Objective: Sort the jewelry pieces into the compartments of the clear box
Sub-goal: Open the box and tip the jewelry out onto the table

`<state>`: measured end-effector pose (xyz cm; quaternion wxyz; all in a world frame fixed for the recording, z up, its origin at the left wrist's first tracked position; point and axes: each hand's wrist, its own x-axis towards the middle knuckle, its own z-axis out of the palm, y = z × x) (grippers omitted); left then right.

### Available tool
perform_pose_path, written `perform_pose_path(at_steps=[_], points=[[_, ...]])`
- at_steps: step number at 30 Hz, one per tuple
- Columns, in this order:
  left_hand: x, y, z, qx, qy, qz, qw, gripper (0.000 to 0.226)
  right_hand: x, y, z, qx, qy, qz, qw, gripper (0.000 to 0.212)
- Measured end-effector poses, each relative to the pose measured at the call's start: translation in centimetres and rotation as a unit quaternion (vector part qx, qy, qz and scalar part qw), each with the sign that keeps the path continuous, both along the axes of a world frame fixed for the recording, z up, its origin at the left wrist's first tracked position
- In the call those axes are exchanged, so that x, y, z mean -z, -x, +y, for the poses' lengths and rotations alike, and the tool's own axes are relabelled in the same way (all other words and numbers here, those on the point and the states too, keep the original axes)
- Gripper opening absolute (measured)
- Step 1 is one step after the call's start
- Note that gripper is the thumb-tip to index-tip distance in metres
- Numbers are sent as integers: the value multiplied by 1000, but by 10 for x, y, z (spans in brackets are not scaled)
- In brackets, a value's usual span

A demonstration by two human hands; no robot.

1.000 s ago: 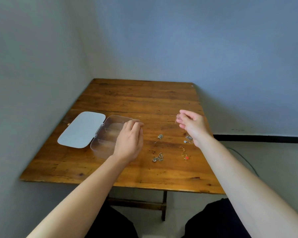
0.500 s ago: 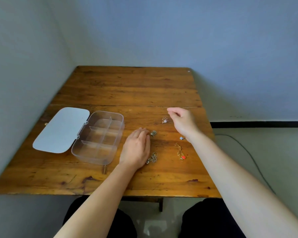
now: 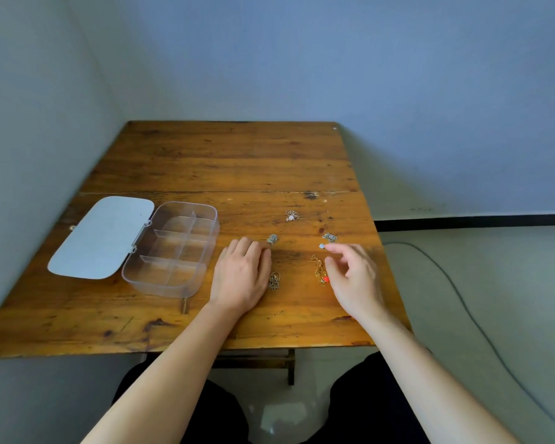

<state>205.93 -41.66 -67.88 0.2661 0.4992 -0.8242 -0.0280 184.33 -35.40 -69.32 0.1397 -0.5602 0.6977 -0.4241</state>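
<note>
Two hands, both empty: left hand [image 3: 241, 274] flat on the surface [image 3: 205, 161], right hand [image 3: 354, 277] loosely spread; pinch the gold chain [image 3: 318, 270] gently, lifting it whole.

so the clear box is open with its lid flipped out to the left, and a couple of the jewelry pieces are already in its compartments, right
Not quite. The head view shows the clear box open with its lid flipped out to the left, but its compartments look empty. The jewelry pieces all lie on the table, to the right of the box.
</note>
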Motion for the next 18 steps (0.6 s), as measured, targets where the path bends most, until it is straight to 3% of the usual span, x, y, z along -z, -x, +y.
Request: perform_pose_path(at_steps=[8, 11, 15, 18], points=[[12, -13, 33, 21, -39, -39, 998, 48, 9, -7, 20, -1, -85, 45, 995, 56], [12, -15, 32, 32, -35, -24, 999, 44, 11, -8, 19, -3, -75, 75, 994, 60], [13, -18, 29, 51, -31, 29, 998, 19, 14, -6, 16, 0, -29, 113, 993, 40], [15, -18, 26, 49, -43, 39, 997, 14, 15, -2, 15, -10, -7, 93, 996, 18]])
